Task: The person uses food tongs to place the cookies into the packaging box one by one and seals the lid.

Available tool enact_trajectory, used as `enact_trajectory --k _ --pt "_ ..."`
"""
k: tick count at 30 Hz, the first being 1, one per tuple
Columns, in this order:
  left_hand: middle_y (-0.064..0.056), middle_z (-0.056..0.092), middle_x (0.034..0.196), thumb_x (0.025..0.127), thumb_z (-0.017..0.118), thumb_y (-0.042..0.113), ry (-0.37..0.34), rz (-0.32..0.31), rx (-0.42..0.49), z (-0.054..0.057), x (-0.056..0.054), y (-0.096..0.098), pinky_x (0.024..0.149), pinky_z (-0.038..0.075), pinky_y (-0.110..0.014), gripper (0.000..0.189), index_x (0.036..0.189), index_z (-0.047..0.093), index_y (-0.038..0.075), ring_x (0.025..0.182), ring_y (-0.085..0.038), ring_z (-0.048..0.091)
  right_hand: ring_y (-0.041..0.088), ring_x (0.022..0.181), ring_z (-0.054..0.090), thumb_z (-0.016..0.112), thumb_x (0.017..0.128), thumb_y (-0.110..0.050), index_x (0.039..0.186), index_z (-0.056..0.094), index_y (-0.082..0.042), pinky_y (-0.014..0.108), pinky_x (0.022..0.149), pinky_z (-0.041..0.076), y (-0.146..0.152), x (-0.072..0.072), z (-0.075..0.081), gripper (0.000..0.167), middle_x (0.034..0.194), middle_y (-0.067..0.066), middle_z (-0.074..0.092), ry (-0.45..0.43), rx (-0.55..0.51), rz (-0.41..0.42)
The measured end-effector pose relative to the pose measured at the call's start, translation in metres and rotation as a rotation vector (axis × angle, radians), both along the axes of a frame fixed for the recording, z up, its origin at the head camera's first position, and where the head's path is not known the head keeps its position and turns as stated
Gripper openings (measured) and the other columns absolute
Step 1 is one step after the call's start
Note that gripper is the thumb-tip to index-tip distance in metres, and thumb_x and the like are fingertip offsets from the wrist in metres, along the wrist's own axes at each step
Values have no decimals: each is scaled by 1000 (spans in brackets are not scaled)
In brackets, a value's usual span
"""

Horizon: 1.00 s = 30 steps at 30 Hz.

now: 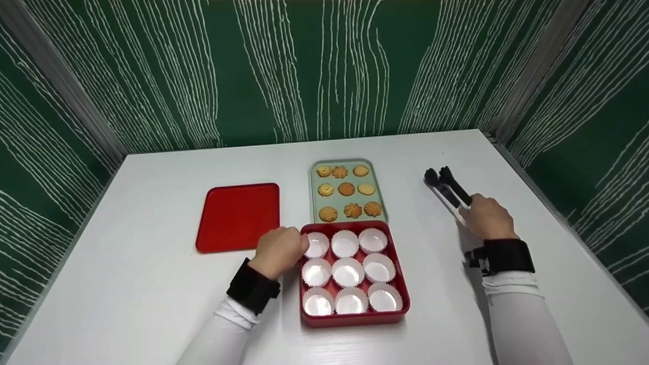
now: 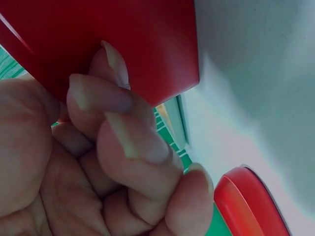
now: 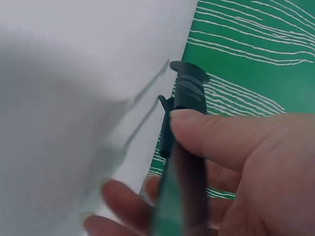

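My left hand grips the left wall of a red box near its far corner, thumb over the rim. Inside the box stand several white paper baking cups in rows, with no cookies in them. In the left wrist view the curled fingers press against the outside of the red wall. My right hand holds black-tipped tongs over the right part of the table, the tips apart and pointing away. The right wrist view shows the thumb lying along one arm of the tongs.
Just beyond the box lies a pale green tray with several cookies in rows. A flat red lid rests on the white table to the left. Green walls with white lines enclose the table's back and sides.
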<state>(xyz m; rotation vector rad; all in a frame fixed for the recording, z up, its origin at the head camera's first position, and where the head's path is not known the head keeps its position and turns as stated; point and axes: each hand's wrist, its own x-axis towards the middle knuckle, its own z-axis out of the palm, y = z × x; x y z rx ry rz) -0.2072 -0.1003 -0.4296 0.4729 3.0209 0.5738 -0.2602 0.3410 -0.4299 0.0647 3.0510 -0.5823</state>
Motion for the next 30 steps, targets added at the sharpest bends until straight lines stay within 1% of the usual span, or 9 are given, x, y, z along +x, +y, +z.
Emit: enact_trajectory --k 3,5,10,14,17,20,24,27,30 --pt "-3 44 58 105 51 18 7 -6 1 0 -1 0 57 42 -40 49 57 45 12 59 -24 47 64 102 61 52 110 -21 135 45 22 71 82 50 -4 2 7 51 114 47 55 -2 11 -3" --pt "-3 45 59 104 52 17 12 -6 2 0 -1 1 57 43 -41 48 57 46 11 59 -24 48 65 108 58 52 110 -24 142 42 20 72 84 49 -8 3 12 55 119 48 52 21 7 -6" --pt "-2 43 58 103 51 16 -6 1 10 -2 0 2 57 41 -39 47 56 45 12 59 -22 46 60 106 62 54 109 -32 144 48 14 69 80 49 -24 2 26 58 119 45 60 96 -11 24" --pt "0 39 56 101 50 15 -26 -17 9 -2 -2 3 56 36 -35 47 55 41 15 58 -21 42 51 93 68 54 106 -35 134 58 5 66 71 51 -46 -9 44 50 110 35 68 77 33 88" --pt "1 38 56 100 51 14 -12 -32 7 -2 -3 2 56 36 -35 46 55 40 16 58 -20 40 42 85 65 56 102 -36 121 63 -2 62 65 50 -71 -26 64 40 103 27 70 50 97 154" --pt "0 37 57 99 51 13 -2 -36 3 -3 -3 0 56 36 -36 46 55 40 16 58 -20 40 36 83 62 58 99 -35 114 64 -6 58 66 49 -105 -47 83 33 97 19 69 24 174 239" --pt "1 37 56 101 50 14 -7 -30 -5 -3 -2 -3 56 36 -36 48 54 39 16 57 -20 40 30 82 60 63 98 -33 109 68 -7 51 70 50 -151 -71 100 28 96 12 69 -25 271 338" --pt "1 37 56 102 51 15 2 -26 5 -3 -1 -3 55 37 -37 48 55 39 15 57 -20 41 27 80 58 65 100 -34 102 70 -7 47 70 50 -180 -82 106 27 95 10 69 -52 337 353" --pt "0 39 58 102 52 16 8 -31 9 -3 -1 -2 56 40 -40 47 56 42 15 58 -21 42 26 78 56 64 103 -40 94 68 -7 45 70 49 -201 -88 107 35 92 11 67 -78 391 328"
